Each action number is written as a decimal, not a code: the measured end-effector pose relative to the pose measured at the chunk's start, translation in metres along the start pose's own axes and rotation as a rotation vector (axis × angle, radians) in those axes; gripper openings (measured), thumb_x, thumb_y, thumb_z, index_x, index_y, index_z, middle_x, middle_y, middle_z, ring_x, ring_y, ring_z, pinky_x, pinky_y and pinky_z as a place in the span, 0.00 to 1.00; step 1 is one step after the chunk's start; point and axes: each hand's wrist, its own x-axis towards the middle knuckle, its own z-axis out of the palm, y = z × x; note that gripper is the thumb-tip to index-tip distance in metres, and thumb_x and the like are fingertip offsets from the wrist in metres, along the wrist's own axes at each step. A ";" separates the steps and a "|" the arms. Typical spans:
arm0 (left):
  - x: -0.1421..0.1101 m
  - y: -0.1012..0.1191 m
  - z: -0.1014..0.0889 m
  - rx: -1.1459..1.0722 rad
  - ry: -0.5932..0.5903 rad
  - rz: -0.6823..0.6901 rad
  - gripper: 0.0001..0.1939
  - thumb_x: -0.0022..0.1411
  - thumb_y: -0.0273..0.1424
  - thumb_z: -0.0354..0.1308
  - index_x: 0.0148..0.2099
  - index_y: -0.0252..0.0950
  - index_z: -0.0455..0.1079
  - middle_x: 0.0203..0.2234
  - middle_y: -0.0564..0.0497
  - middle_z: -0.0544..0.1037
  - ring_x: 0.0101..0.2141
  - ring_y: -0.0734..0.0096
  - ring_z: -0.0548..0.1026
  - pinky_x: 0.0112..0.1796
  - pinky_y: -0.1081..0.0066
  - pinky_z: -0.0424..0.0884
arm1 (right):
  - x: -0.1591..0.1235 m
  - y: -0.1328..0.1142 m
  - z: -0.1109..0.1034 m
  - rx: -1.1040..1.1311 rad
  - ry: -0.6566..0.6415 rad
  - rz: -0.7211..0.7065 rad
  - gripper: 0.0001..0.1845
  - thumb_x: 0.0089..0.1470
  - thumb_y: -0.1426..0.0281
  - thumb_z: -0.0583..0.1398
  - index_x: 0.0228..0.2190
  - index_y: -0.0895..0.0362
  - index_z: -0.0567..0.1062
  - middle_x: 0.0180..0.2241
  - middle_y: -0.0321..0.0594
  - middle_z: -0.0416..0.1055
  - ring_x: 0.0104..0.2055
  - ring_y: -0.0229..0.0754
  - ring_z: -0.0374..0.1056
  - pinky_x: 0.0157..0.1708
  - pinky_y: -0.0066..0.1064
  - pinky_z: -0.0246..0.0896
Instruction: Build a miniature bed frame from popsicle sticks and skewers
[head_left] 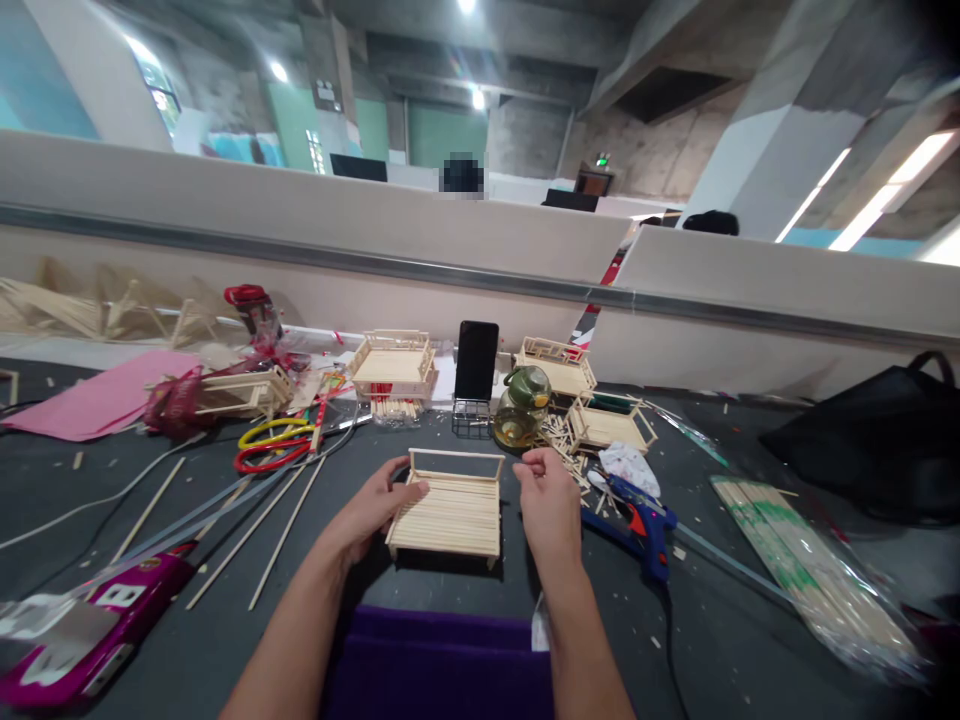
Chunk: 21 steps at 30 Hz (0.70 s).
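Grip of left hand (379, 505), narrowly parted, holds slatted frame (451, 515).

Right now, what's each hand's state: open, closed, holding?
Left hand: holding the front bench by its left side.
Right hand: curled, beside it; can't tell if holding anything.

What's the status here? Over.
Left hand holding stick model by its left side. Right hand apart from it, grip unclear. Glue gun lies to right hand's right, not blocking model.
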 end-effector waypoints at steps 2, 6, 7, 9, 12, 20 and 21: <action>0.001 0.000 0.002 -0.089 -0.018 -0.013 0.39 0.46 0.35 0.71 0.58 0.36 0.59 0.35 0.45 0.80 0.31 0.64 0.79 0.31 0.70 0.72 | 0.000 -0.001 0.000 0.054 -0.038 0.018 0.11 0.56 0.62 0.54 0.27 0.54 0.71 0.23 0.37 0.72 0.26 0.42 0.66 0.27 0.29 0.53; 0.003 0.000 0.004 -0.190 -0.008 -0.018 0.37 0.42 0.31 0.72 0.54 0.35 0.63 0.31 0.47 0.80 0.28 0.65 0.78 0.30 0.70 0.72 | 0.000 -0.005 -0.001 -0.002 -0.043 0.017 0.16 0.58 0.58 0.52 0.24 0.53 0.69 0.19 0.34 0.68 0.21 0.39 0.61 0.24 0.28 0.48; 0.004 -0.001 0.005 -0.208 -0.008 -0.013 0.35 0.42 0.31 0.72 0.53 0.35 0.64 0.31 0.48 0.80 0.28 0.66 0.78 0.29 0.70 0.72 | 0.000 -0.005 -0.001 -0.026 -0.030 0.013 0.17 0.58 0.58 0.52 0.23 0.53 0.68 0.19 0.33 0.68 0.21 0.39 0.60 0.24 0.28 0.47; 0.006 -0.003 0.007 -0.246 -0.005 0.006 0.32 0.42 0.32 0.72 0.50 0.34 0.67 0.30 0.48 0.80 0.28 0.67 0.78 0.30 0.71 0.71 | -0.001 -0.005 0.000 -0.067 -0.017 0.011 0.18 0.59 0.57 0.52 0.22 0.53 0.66 0.18 0.33 0.66 0.21 0.39 0.59 0.24 0.28 0.47; 0.011 -0.008 0.010 -0.284 0.039 0.049 0.27 0.42 0.33 0.71 0.46 0.34 0.70 0.28 0.50 0.80 0.27 0.69 0.77 0.30 0.72 0.71 | -0.001 -0.003 0.005 -0.044 -0.053 0.012 0.16 0.58 0.60 0.52 0.22 0.53 0.67 0.19 0.34 0.68 0.22 0.40 0.61 0.24 0.28 0.49; 0.013 -0.009 0.007 -0.232 0.074 0.060 0.26 0.44 0.38 0.70 0.45 0.36 0.69 0.27 0.54 0.77 0.25 0.74 0.75 0.25 0.75 0.69 | -0.002 -0.002 0.011 0.082 -0.118 0.043 0.11 0.56 0.63 0.53 0.26 0.53 0.71 0.22 0.36 0.72 0.26 0.41 0.67 0.28 0.28 0.54; 0.012 -0.009 0.005 -0.193 0.084 0.061 0.26 0.45 0.40 0.70 0.46 0.37 0.69 0.27 0.54 0.77 0.24 0.74 0.74 0.24 0.75 0.68 | -0.003 -0.004 0.009 0.053 -0.110 0.054 0.13 0.56 0.61 0.53 0.25 0.53 0.71 0.20 0.35 0.71 0.24 0.41 0.65 0.26 0.28 0.53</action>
